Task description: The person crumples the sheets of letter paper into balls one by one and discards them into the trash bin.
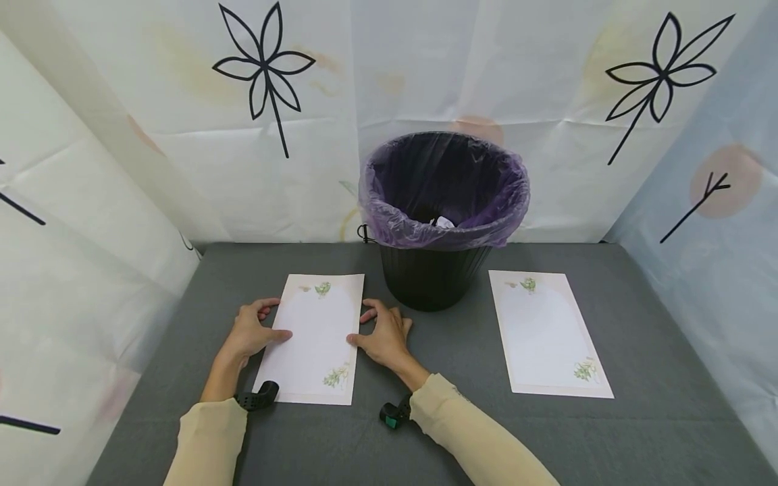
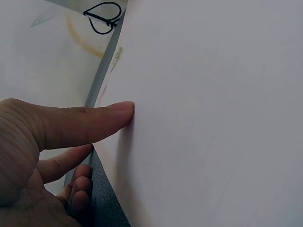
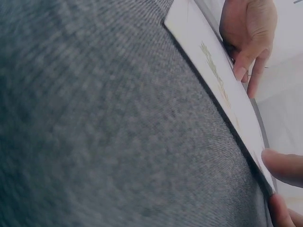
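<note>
A white sheet of paper (image 1: 313, 337) with printed green sprigs lies on the grey table, a hand at each long side. My left hand (image 1: 252, 331) rests its thumb on the sheet's left margin; its index fingertip meets the edge near the upper corner. On the right margin sits the thumb of my right hand (image 1: 384, 337), with a finger beside the edge above it. In the left wrist view, the thumb (image 2: 109, 120) lies straight over the paper. The right thumb (image 3: 281, 165) shows at the sheet's side in the right wrist view.
A similar printed sheet (image 1: 550, 337) lies on the right of the table (image 1: 437, 418). Behind, between the sheets, stands a black bin (image 1: 431, 277) lined with a purple bag (image 1: 389, 209); something white (image 1: 442, 222) is inside. Patterned white cloth (image 1: 419, 81) hangs around the table.
</note>
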`<state>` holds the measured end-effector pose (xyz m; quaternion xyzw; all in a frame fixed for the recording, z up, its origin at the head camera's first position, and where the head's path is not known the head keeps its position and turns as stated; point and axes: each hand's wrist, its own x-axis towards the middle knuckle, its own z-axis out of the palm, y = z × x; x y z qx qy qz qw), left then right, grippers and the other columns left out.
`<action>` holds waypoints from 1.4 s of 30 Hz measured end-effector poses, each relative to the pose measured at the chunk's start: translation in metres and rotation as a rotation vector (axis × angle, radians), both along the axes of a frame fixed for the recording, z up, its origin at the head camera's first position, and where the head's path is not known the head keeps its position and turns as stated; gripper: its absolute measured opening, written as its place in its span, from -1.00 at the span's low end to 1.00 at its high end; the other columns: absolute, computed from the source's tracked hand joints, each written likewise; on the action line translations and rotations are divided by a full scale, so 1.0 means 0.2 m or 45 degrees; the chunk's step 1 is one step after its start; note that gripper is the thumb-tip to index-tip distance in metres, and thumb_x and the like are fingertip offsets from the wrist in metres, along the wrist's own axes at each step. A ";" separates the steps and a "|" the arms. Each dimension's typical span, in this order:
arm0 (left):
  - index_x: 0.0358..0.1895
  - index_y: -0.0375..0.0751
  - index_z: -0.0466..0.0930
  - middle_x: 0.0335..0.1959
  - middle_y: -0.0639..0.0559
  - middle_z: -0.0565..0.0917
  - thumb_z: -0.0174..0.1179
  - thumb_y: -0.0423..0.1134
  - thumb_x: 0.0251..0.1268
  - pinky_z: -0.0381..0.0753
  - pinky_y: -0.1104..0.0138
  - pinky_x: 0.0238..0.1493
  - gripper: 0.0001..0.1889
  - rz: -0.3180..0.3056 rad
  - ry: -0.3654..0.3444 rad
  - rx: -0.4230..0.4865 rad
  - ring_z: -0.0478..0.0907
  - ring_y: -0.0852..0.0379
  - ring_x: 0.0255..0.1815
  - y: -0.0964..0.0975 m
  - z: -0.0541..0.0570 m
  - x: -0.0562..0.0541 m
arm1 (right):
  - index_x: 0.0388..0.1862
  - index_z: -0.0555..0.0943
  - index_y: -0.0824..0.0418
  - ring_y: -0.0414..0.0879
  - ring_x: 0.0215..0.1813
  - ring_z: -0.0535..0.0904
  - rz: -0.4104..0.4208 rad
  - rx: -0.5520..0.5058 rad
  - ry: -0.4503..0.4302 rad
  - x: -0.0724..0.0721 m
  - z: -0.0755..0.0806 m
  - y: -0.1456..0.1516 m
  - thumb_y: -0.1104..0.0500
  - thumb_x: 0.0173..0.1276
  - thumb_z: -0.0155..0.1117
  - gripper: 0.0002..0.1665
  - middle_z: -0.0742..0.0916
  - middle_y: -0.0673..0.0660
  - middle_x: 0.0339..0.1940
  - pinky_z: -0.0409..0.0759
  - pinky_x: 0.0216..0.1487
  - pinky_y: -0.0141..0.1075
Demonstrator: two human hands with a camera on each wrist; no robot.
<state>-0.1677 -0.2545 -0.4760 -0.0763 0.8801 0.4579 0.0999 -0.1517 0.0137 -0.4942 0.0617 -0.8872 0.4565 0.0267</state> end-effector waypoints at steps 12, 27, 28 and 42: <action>0.48 -0.39 0.24 0.26 -0.40 0.20 0.53 -0.44 0.05 0.32 -0.24 0.18 -0.10 -0.003 0.003 -0.013 0.08 -0.35 0.29 0.00 0.00 0.02 | -0.05 0.66 0.21 0.08 -0.03 0.46 0.018 -0.025 0.058 0.01 -0.02 0.00 0.19 0.16 0.60 -0.60 0.67 0.05 -0.32 0.10 0.08 0.10; 0.31 -0.51 0.40 0.21 -0.42 0.34 0.41 -0.38 0.24 0.37 -0.12 0.14 -0.39 -0.035 0.027 0.055 0.25 -0.30 0.21 -0.02 -0.02 0.01 | -0.42 0.67 0.18 -0.06 -0.27 0.48 0.004 -0.097 0.108 0.00 -0.03 0.00 0.22 0.27 0.52 -0.84 0.65 0.01 -0.49 0.08 -0.02 -0.01; 0.27 -0.51 0.44 0.17 -0.39 0.39 0.39 -0.38 0.27 0.41 -0.05 0.09 -0.45 -0.032 0.040 0.065 0.30 -0.25 0.16 -0.03 -0.03 0.01 | -0.41 0.67 0.18 -0.07 -0.28 0.48 0.004 -0.103 0.102 0.00 -0.03 0.01 0.21 0.28 0.52 -0.84 0.65 0.00 -0.49 0.07 -0.02 -0.01; 0.06 -0.52 0.57 -0.17 -0.17 0.66 0.34 -0.35 0.37 0.62 0.36 -0.19 -0.67 -0.122 0.163 0.201 0.59 0.14 -0.22 -0.04 0.08 0.02 | -0.26 0.69 0.34 -0.12 -0.28 0.55 0.070 -0.464 -0.031 0.00 0.05 0.10 0.28 0.33 0.47 -0.87 0.69 0.12 -0.37 0.45 -0.03 -0.26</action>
